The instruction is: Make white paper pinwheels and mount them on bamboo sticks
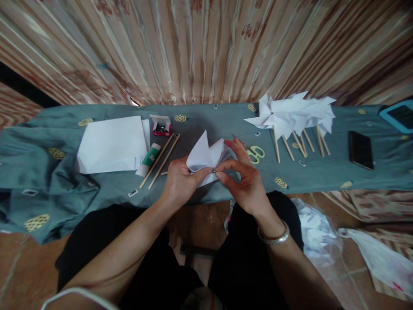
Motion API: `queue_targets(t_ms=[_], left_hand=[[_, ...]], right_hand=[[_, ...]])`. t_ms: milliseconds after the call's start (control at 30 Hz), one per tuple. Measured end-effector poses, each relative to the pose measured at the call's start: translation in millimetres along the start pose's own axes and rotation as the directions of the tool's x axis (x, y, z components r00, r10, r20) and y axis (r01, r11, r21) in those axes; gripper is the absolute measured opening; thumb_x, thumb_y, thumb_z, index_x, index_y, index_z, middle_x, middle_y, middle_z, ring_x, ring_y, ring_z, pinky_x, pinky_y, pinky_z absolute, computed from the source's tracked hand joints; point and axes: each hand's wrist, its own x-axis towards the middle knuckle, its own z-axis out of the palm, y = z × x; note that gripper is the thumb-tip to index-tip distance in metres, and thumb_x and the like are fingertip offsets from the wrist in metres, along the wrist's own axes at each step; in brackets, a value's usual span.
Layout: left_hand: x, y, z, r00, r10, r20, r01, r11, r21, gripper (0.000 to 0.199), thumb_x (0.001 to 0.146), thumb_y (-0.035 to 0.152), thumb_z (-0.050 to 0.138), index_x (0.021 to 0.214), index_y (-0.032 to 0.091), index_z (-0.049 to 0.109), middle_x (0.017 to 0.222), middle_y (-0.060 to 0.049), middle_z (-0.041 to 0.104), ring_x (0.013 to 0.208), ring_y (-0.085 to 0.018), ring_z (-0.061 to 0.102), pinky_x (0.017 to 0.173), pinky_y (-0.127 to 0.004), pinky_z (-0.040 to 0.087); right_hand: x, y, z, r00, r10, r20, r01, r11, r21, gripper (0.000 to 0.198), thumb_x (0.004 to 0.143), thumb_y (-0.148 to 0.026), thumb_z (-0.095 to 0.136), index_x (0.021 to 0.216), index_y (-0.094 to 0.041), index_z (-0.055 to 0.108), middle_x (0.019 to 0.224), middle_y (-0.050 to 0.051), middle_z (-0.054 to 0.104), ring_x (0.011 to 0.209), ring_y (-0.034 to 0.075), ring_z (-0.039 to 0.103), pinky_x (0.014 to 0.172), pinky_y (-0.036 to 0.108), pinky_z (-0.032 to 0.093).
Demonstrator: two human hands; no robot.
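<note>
A white paper pinwheel (200,151) with curled blades is held above the front of the cloth-covered table. My left hand (181,181) is closed on its left side, the thumb pressed near the middle. My right hand (241,176) pinches a tiny shiny pin (214,171) at the pinwheel's centre; its exact shape is too small to make out. Just behind my right hand lie green-handled scissors (255,154), partly covered by the fingers. Left of the pinwheel are wooden sticks (165,160), a green and white glue stick (150,157) and an opened red box (161,125) of small dark tacks.
A stack of white paper (111,144) lies on the left of the green tablecloth (206,116). Finished pinwheels on sticks (295,114) are piled at the back right. Beyond them are a black phone (360,149) and a blue-framed device (400,116). A plastic bag of paper (318,232) stands below.
</note>
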Motion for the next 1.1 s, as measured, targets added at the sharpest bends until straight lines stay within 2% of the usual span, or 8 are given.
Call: queue_targets(t_ms=[300, 600, 900, 1000, 1100], left_hand=[[-1, 4, 0, 0.999, -0.039, 0.006, 0.039, 0.999, -0.002, 0.016, 0.063, 0.029, 0.075, 0.07, 0.014, 0.073, 0.069, -0.002, 0.072, 0.065, -0.019, 0.065, 0.058, -0.024, 0.049], [-2, -3, 0, 0.998, 0.037, 0.058, -0.033, 0.997, -0.064, 0.023, 0.061, 0.029, 0.078, 0.077, 0.013, 0.074, 0.073, -0.003, 0.074, 0.066, -0.019, 0.066, 0.061, -0.026, 0.052], [-2, -8, -2, 0.999, -0.014, 0.047, 0.019, 0.992, -0.126, 0.026, 0.062, 0.033, 0.079, 0.079, 0.014, 0.074, 0.077, -0.005, 0.075, 0.071, -0.021, 0.068, 0.065, -0.029, 0.054], [-1, -7, -3, 0.999, -0.014, 0.05, 0.021, 0.99, -0.137, 0.024, 0.062, 0.031, 0.079, 0.079, 0.014, 0.075, 0.077, -0.004, 0.076, 0.07, -0.021, 0.069, 0.065, -0.028, 0.054], [-1, -5, -3, 0.999, -0.014, 0.044, 0.02, 0.989, -0.147, 0.022, 0.061, 0.029, 0.079, 0.077, 0.015, 0.075, 0.077, -0.004, 0.076, 0.07, -0.021, 0.069, 0.064, -0.028, 0.055]], right_hand=[[1, 4, -2, 0.999, 0.015, 0.031, -0.016, 1.0, 0.019, 0.009, 0.086, -0.033, 0.063, 0.082, -0.025, 0.068, 0.146, 0.001, 0.046, 0.144, 0.027, 0.026, 0.116, 0.055, 0.024], [-1, 1, 3, 0.999, 0.052, -0.016, -0.051, 0.998, 0.032, 0.008, 0.086, -0.031, 0.063, 0.083, -0.024, 0.067, 0.146, 0.003, 0.046, 0.144, 0.026, 0.028, 0.116, 0.055, 0.024], [-3, -1, 7, 0.998, 0.045, -0.054, -0.043, 0.999, 0.03, 0.008, 0.086, -0.031, 0.062, 0.083, -0.024, 0.066, 0.145, 0.002, 0.047, 0.143, 0.027, 0.029, 0.115, 0.055, 0.026], [-4, -2, 9, 0.993, 0.047, -0.109, -0.045, 0.999, 0.024, 0.015, 0.085, -0.033, 0.065, 0.097, -0.024, 0.064, 0.148, 0.006, 0.044, 0.142, 0.027, 0.032, 0.114, 0.054, 0.028], [-6, 1, 11, 0.985, 0.063, -0.16, -0.063, 0.998, 0.006, 0.049, 0.081, -0.036, 0.069, 0.126, -0.025, 0.052, 0.152, 0.011, 0.036, 0.142, 0.028, 0.032, 0.115, 0.054, 0.028]])
